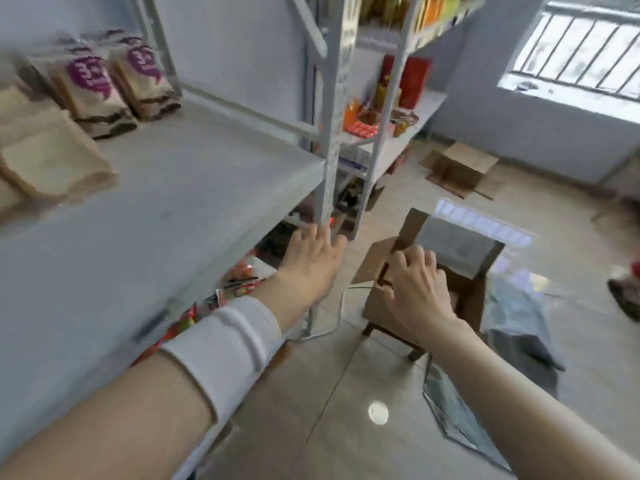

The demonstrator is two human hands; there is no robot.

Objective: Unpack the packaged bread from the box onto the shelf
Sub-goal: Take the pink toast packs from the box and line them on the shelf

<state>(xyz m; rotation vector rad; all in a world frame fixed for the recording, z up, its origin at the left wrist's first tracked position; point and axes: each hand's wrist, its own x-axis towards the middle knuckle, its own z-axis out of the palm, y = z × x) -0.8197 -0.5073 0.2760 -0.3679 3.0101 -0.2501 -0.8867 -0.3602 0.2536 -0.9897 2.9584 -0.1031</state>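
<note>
The shelf [194, 188] is pale blue-grey all over. At its back, the packaged bread [93, 95] is tan with a purple emblem and dark brown wavy bands low down. The packs [52, 164] nearer its front edge are plain beige. Beside the shelf, the box [426, 271] is brown cardboard on a glossy beige tiled floor [346, 393]. A white sleeve [225, 337] crosses below the shelf edge. Beyond the shelf stand red and orange goods [408, 81].

packaged bread [93, 91] stands at the back left of the grey shelf [194, 188]. the left hand [313, 258] reaches down with loose fingers by the shelf post [327, 161]. the right hand [415, 289], fingers slightly bent, is over the open box [374, 265] on a stool [414, 354].
</note>
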